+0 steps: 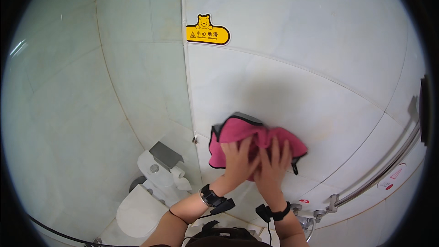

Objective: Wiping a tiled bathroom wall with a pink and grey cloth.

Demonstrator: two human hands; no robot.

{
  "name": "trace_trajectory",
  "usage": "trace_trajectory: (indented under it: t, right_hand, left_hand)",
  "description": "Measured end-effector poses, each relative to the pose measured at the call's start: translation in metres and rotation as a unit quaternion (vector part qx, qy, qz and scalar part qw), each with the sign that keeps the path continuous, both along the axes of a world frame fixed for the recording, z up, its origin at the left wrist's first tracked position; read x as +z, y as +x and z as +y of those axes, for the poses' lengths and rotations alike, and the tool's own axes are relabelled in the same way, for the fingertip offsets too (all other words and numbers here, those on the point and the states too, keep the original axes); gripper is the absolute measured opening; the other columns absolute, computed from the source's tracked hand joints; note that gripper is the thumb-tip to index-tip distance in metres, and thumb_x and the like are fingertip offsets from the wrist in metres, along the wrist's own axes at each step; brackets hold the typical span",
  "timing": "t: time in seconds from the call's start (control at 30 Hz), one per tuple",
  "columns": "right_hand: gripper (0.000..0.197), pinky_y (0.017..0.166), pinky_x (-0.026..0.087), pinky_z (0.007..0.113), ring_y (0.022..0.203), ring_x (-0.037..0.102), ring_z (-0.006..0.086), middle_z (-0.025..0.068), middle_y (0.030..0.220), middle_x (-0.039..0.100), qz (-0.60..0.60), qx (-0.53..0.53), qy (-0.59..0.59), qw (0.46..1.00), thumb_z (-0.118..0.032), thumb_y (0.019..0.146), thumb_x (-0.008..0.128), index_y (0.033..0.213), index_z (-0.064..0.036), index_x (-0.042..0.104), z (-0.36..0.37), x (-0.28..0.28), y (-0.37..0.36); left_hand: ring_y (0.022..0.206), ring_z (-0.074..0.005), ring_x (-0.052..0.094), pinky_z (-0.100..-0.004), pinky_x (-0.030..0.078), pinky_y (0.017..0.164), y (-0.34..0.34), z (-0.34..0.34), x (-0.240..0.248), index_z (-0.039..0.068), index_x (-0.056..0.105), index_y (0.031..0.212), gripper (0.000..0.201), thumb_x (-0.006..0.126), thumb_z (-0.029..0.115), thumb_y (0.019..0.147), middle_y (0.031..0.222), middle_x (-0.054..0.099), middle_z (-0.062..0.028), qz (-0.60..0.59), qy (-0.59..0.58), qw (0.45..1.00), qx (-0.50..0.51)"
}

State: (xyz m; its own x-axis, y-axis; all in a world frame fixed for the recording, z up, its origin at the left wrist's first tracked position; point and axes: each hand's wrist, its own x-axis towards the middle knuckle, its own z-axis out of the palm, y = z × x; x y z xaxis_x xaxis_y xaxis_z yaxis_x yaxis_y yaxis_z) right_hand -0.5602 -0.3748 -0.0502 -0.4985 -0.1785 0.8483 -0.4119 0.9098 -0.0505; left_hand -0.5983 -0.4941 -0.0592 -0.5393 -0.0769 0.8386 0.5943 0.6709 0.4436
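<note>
A pink cloth [240, 129] with black edging, a grey underside and a small black loop lies bunched against the white tiled wall [283, 73]. My left hand [235, 163] holds its left and middle part, the fingers dug into the folds. Close beside it, my right hand [273, 168] grips the cloth's right part with the fingers a little apart. Some fingertips sink into the folds, and the hands are slightly blurred. Each wrist wears a black strap with a small black device.
A yellow bear-shaped sign [208, 32] is stuck on the wall above. Down left are a white toilet [139, 210] and a grey paper holder [167, 154] with a roll. A metal rail [366, 178] and shower fittings [318, 214] are at the lower right. Glass [137, 64] stands left.
</note>
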Motion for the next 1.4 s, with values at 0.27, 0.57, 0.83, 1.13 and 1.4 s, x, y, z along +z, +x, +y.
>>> trace_trajectory:
  t: [0.27,0.57,0.83,1.13,1.4]
  right_hand:
    - [0.046,0.109,0.025,0.058,0.138,0.028,0.0483,0.023,0.142,0.036,0.071,-0.183,-0.055,0.979,-0.01,0.085,0.063,0.128,0.0004,0.05,0.097,-0.006,0.045]
    - [0.067,0.11,0.026,0.048,0.132,0.032,0.0421,0.0242,0.142,0.033,-0.005,-0.298,-0.256,0.92,-0.022,0.091,0.063,0.145,-0.0019,0.028,0.139,-0.035,0.076]
    - [0.068,0.114,0.014,0.06,0.142,0.014,0.0513,0.0318,0.153,0.016,0.022,-0.248,-0.099,0.963,-0.015,0.091,0.059,0.148,0.0013,0.026,0.077,-0.016,0.049]
    - [0.055,0.105,0.027,0.067,0.137,0.028,0.0503,0.0262,0.147,0.034,0.005,-0.066,0.016,0.998,-0.017,0.084,0.063,0.135,-0.0036,0.047,-0.044,-0.05,-0.015]
    - [0.051,0.101,0.033,0.055,0.141,0.031,0.0394,0.0203,0.15,0.037,-0.159,0.029,0.109,0.981,-0.02,0.085,0.059,0.134,-0.0054,0.05,-0.082,-0.134,-0.031]
  left_hand:
    - [0.111,-0.0308,0.051,-0.059,0.031,0.097,0.028,0.127,0.003,0.019,0.064,0.115,0.038,0.068,0.035,0.081,0.114,0.056,-0.0111,0.134,-0.192,0.964,-0.126]
    - [0.109,-0.0243,0.055,-0.0523,0.031,0.097,0.064,0.196,0.015,0.022,0.065,0.099,0.017,0.057,0.022,0.084,0.112,0.059,-0.0032,0.117,-0.104,0.952,-0.265]
    - [0.113,-0.0356,0.052,-0.0692,0.032,0.083,0.024,0.105,-0.003,0.014,0.063,0.117,0.038,0.065,0.027,0.08,0.13,0.054,-0.0127,0.081,-0.204,0.963,-0.154]
    - [0.104,-0.0371,0.053,-0.0564,0.039,0.09,0.001,-0.028,-0.03,0.01,0.055,0.128,0.053,0.071,0.023,0.079,0.111,0.055,-0.0167,0.004,-0.011,1.0,0.022]
    - [0.108,-0.0471,0.043,-0.0501,0.038,0.092,-0.004,-0.062,-0.127,-0.001,0.041,0.131,0.061,0.068,0.007,0.077,0.118,0.044,-0.0274,-0.109,0.106,0.986,0.073]
